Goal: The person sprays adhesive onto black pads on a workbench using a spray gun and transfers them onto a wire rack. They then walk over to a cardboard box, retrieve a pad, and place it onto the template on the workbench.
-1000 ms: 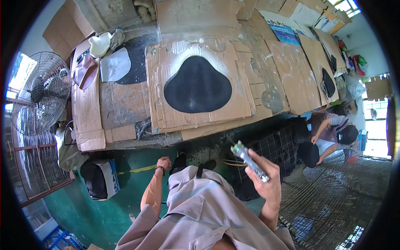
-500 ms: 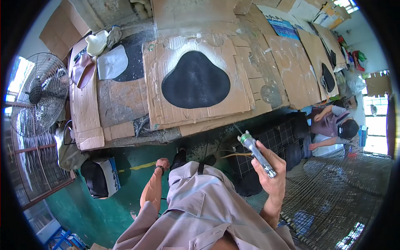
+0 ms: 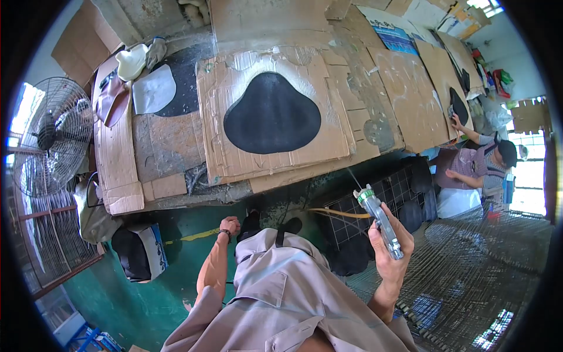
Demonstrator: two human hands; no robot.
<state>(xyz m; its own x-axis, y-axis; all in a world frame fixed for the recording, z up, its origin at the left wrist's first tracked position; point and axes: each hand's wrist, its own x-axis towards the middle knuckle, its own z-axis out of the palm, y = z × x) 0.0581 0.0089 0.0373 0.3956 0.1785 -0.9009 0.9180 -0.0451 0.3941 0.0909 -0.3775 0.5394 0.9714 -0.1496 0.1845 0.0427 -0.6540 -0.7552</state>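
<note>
My right hand (image 3: 393, 259) is wrapped around a metal spray gun (image 3: 381, 222) with a green ring near its nozzle, held right of my body beyond the table's front edge. A thin pale streak runs from the nozzle toward the table. My left hand (image 3: 229, 225), with a dark band at the wrist, hangs low over the floor, fingers curled and nothing visible in them. On a cardboard sheet (image 3: 214, 158) in front of me lies a black rounded-triangular pad (image 3: 272, 120), apart from both hands. White overspray marks the cardboard around its top.
A yellowish hose (image 3: 337, 212) trails behind the spray gun. A wire rack (image 3: 384, 188) with dark pads stands below the table, right. A caged fan (image 3: 53, 135) is at left, beside an open box (image 3: 153, 252). A co-worker (image 3: 478, 164) reaches onto the table's far right.
My right hand and the spray gun have shifted slightly right and down. My left hand has hardly moved. The co-worker has stretched an arm to a black pad on the table.
</note>
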